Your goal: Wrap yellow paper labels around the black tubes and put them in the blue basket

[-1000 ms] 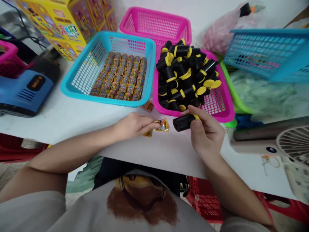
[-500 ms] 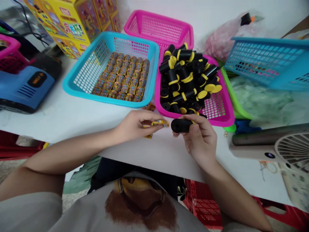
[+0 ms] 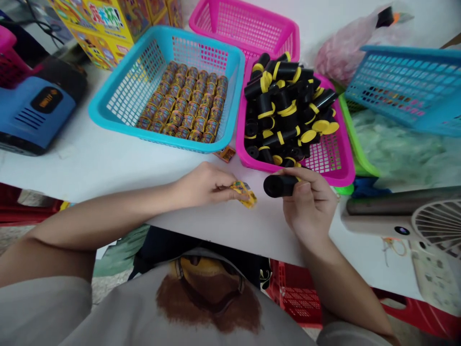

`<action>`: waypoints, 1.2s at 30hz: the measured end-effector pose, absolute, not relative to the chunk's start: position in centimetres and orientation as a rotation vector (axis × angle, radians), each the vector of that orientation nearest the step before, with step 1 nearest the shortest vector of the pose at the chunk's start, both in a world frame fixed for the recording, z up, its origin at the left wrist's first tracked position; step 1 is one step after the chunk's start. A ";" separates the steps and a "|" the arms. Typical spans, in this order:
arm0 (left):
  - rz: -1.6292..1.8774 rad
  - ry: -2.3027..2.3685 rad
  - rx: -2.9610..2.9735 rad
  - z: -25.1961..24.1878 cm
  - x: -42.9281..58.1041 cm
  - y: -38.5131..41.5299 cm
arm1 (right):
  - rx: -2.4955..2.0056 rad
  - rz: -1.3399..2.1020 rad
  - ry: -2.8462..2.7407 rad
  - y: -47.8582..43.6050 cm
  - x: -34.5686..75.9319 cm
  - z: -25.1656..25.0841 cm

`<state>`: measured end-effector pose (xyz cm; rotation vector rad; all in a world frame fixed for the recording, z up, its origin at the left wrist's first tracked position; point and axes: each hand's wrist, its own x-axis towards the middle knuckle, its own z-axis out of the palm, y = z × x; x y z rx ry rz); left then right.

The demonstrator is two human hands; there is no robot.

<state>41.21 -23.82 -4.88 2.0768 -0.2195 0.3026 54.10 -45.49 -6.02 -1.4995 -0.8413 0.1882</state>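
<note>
My right hand (image 3: 309,202) grips a black tube with a yellow cap (image 3: 280,185), held sideways just in front of the near pink basket (image 3: 336,166). That basket holds a pile of several black-and-yellow tubes (image 3: 286,110). My left hand (image 3: 203,185) pinches a small yellow printed packet (image 3: 246,193) above the white table (image 3: 108,163), a short way left of the tube's open end. Behind it a cyan basket (image 3: 122,98) holds rows of several small printed rolls (image 3: 187,108).
Another printed packet (image 3: 225,154) lies between the two baskets. A second pink basket (image 3: 245,24) and yellow boxes (image 3: 108,24) stand at the back. A blue machine (image 3: 32,110) is at left, a blue basket (image 3: 406,84) and green basket (image 3: 355,149) at right, a fan (image 3: 428,216) near right.
The left hand's packet has turned from flat to folded and sits slightly lower. The right hand has drawn the tube a little to the right. The view shifted slightly downward.
</note>
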 end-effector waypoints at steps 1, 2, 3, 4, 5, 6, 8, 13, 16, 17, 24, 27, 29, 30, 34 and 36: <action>0.301 -0.209 2.072 -5.0 41.3 -23.8 | -1.508 0.163 -0.857 -45.5 54.0 -5.9; 0.300 -0.191 2.064 -5.2 41.4 -23.8 | -1.515 0.128 -0.882 -45.5 53.9 -5.8; 0.297 -0.171 2.052 -5.4 41.4 -23.8 | -1.513 0.081 -0.923 -45.5 53.9 -5.6; 0.292 -0.153 2.038 -5.5 41.5 -23.8 | -1.500 0.028 -0.977 -45.5 53.8 -5.5; 0.281 -0.142 2.023 -5.5 41.5 -23.8 | -1.476 -0.025 -1.038 -45.5 53.7 -5.3; 0.261 -0.138 2.005 -5.6 41.6 -23.8 | -1.445 -0.067 -1.097 -45.4 53.7 -5.2; 0.201 -0.138 1.958 -5.5 41.5 -23.8 | -1.395 -0.096 -1.170 -45.3 53.7 -5.0; 0.147 -0.200 1.857 -5.3 41.5 -23.8 | -1.392 -0.065 -1.120 -44.9 53.6 -4.9; 0.163 -0.239 1.864 -5.5 41.6 -23.9 | -1.391 -0.082 -1.084 -44.9 53.4 -4.8; 0.160 -0.251 1.871 -5.6 41.7 -23.9 | -1.390 -0.075 -1.076 -45.0 53.4 -4.7; 0.106 -0.319 1.897 -5.7 41.7 -23.8 | -1.435 -0.017 -1.119 -45.1 53.4 -4.6; 0.053 -0.376 1.836 -5.5 41.6 -23.8 | -1.429 0.008 -1.097 -44.9 53.7 -4.5; 0.025 -0.402 1.778 -5.4 41.5 -23.7 | -1.421 0.040 -1.103 -44.8 53.8 -4.5; 0.011 -0.409 1.743 -5.4 41.5 -23.7 | -1.419 0.056 -1.111 -44.8 53.9 -4.5; -0.070 -0.383 1.614 -5.5 41.4 -23.7 | -1.409 0.078 -1.150 -45.0 54.2 -4.6; -0.097 -0.361 1.582 -5.5 41.4 -23.8 | -1.406 0.064 -1.184 -45.1 54.3 -4.6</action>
